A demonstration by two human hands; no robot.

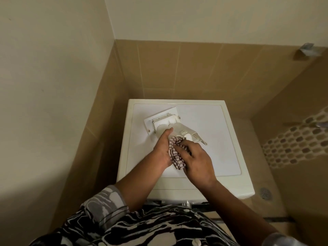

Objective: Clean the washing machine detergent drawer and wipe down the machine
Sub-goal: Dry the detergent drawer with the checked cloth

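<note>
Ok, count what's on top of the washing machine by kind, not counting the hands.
Detergent drawer: 1
Striped cloth: 1
Total: 2, both lying on the washing machine, with the left hand and right hand on them.

Showing tan tiled lower walls (pixel 177 68) meeting cream painted upper walls (pixel 53 59) in a corner; mosaic strip (pixel 292 144) crossing right wall; floor drain (pixel 265 193) sitting lower right; dim lighting.

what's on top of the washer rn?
The drawer lies on the washer lid, pulled out. Left hand steadies it; right hand presses a striped cloth against it. The hands and cloth hide the drawer's near end.
</note>
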